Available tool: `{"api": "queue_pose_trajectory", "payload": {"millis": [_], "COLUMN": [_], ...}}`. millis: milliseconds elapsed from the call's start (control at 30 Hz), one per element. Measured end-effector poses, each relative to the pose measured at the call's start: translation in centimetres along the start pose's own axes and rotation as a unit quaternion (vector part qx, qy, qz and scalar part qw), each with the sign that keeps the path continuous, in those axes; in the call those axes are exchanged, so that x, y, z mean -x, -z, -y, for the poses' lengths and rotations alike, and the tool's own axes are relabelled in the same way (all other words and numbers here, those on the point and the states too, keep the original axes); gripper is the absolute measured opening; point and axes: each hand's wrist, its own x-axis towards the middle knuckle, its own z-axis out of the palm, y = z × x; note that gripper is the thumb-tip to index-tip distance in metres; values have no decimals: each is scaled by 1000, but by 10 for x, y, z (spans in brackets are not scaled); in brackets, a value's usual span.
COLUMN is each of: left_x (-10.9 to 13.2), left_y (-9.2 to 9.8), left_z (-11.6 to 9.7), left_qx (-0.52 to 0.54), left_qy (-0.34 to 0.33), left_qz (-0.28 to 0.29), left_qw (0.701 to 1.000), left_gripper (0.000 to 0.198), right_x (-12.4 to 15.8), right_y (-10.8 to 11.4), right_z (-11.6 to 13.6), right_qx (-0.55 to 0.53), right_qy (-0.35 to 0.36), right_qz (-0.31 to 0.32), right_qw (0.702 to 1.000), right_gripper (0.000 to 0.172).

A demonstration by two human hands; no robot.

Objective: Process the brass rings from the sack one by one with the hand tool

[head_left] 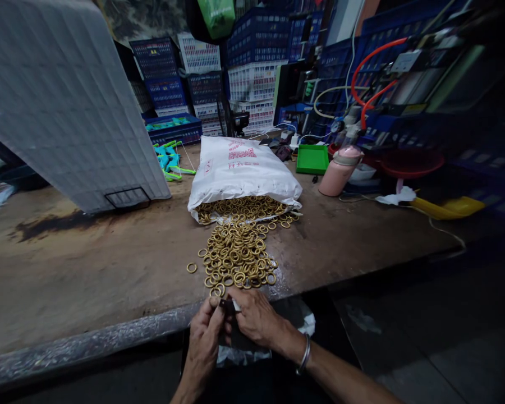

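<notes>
At the table's front edge my left hand (202, 331) is closed, thumb and fingers pinching a small dark flat piece (226, 304). My right hand (258, 318) meets it from the right, its fingers also closed. A bit of white (236, 305) shows at these fingers, too small to name. Just beyond both hands lies a heap of brass-coloured rings (235, 252), with a few loose ones at its left. The heap runs out of the open mouth of a white sack (242, 168) with red print, lying on its side.
A tall pale ribbed panel (76, 106) stands on the wooden table (122, 275) at the left. Behind the sack are teal pieces with green frames (170, 160) and stacked crates (252, 78). To the right are a green tray (312, 159), a pink bottle (340, 173) and a yellow scoop (450, 207).
</notes>
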Motion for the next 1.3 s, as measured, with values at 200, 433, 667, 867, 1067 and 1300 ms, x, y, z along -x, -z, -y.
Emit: {"api": "queue_pose_trajectory", "payload": {"millis": [200, 433, 667, 867, 1067, 1300], "left_x": [1, 15, 38, 28, 24, 17], "left_y": [1, 3, 4, 16, 26, 32], "left_z": [1, 2, 1, 5, 0, -11], "left_qx": [-39, -15, 86, 158, 226, 317], "left_qy": [-40, -10, 80, 79, 96, 134], "left_qz": [-2, -11, 29, 9, -17, -26], "left_qw": [998, 1000, 993, 984, 969, 939], "left_gripper": [26, 29, 30, 27, 24, 18], "right_x": [-1, 0, -13, -25, -32, -32], "right_y": [1, -6, -16, -29, -34, -22], "right_z": [3, 8, 4, 9, 10, 5], "right_qx": [11, 57, 85, 129, 137, 60], "right_qy": [-2, -46, -48, -49, -59, -50], "right_qz": [25, 35, -24, -75, -72, -92], "right_qw": [1000, 997, 995, 988, 986, 993], "right_gripper": [30, 30, 28, 26, 21, 19]}}
